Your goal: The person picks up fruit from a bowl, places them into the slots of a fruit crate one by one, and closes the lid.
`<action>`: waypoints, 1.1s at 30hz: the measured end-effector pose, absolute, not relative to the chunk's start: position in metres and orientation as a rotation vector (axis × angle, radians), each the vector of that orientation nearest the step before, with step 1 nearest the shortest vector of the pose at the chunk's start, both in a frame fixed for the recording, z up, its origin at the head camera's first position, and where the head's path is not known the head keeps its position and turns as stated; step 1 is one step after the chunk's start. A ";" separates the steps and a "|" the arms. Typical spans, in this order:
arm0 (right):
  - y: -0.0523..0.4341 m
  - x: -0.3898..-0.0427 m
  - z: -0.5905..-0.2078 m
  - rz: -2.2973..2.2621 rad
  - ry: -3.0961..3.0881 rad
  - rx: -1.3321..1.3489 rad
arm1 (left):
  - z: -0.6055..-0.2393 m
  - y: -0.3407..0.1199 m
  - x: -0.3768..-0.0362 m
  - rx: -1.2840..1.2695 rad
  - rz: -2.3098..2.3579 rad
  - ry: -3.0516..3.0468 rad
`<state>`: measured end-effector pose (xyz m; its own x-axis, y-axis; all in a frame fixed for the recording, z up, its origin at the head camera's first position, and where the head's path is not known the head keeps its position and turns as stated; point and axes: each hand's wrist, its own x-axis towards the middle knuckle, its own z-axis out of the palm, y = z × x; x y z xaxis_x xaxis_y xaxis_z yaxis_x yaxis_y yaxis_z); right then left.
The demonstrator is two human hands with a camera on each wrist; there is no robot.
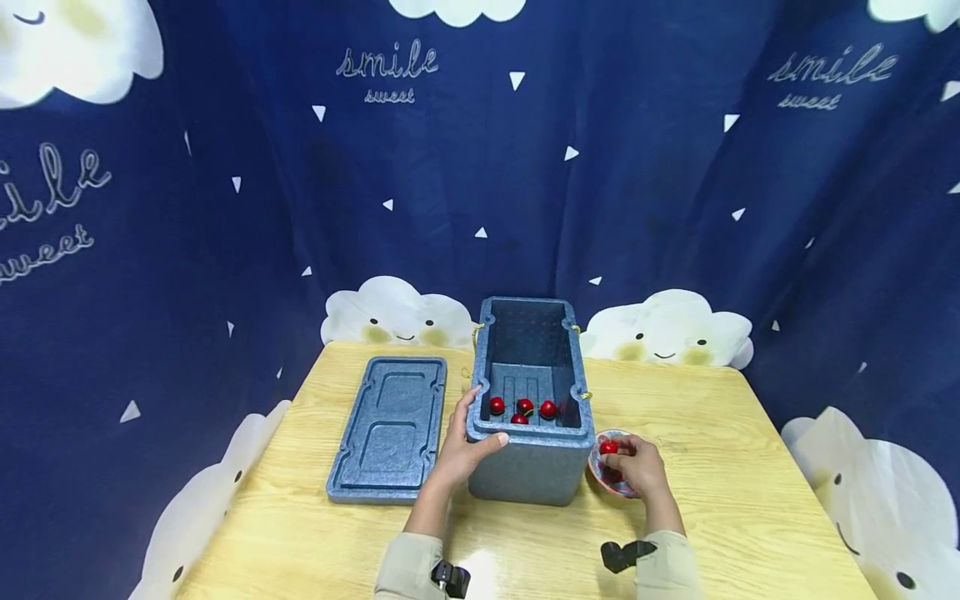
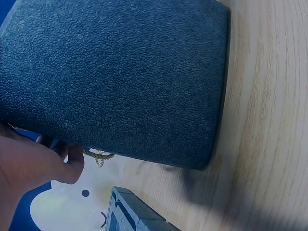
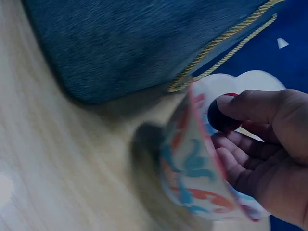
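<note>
A dark blue foam box (image 1: 525, 475) stands without its lid, and several red cherries (image 1: 548, 409) lie on its floor near the front wall. My left hand (image 1: 459, 454) grips the box's near left corner, thumb over the front rim and fingers along the side. In the left wrist view the box's textured wall hides part of those fingers. Beside the box on the right is a patterned bowl (image 3: 192, 159) with a red rim. My right hand (image 1: 641, 467) pinches a red cherry (image 3: 222, 115) between thumb and fingers at the bowl's mouth. Another dark red cherry (image 1: 612, 475) shows inside the bowl.
The blue lid (image 1: 386, 425) lies flat on the wooden table (image 1: 712, 500), left of the box. Yellow rope (image 3: 226, 41) hangs along the box's sides. A dark blue curtain (image 1: 450, 167) with clouds surrounds the table at the back and sides.
</note>
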<state>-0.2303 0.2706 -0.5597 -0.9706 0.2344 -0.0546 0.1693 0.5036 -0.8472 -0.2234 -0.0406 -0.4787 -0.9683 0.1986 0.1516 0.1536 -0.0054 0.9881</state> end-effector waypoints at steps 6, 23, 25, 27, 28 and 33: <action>0.279 -0.220 -0.536 1.566 -2.637 -0.283 | -0.477 -0.039 -0.223 0.375 2.201 2.170; 0.287 -0.207 -0.466 1.592 -2.643 -0.103 | -0.479 -0.039 -0.223 0.381 2.185 2.175; 0.287 -0.209 -0.463 1.605 -2.641 -0.072 | -0.479 -0.039 -0.224 0.383 2.188 2.174; 0.287 -0.211 -0.460 1.613 -2.638 -0.044 | -0.478 -0.039 -0.223 0.384 2.178 2.183; 0.287 -0.212 -0.458 1.611 -2.640 -0.029 | -0.479 -0.039 -0.224 0.384 2.175 2.185; 0.280 -0.219 -0.446 1.638 -2.660 0.056 | -0.479 -0.040 -0.223 0.383 2.159 2.216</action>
<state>-0.2187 0.2797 -0.4460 -0.9992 -0.0212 0.0334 -0.0394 0.4496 -0.8924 -0.2229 -0.0397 -0.4792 -0.9696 0.1911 0.1529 0.1578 0.0104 0.9874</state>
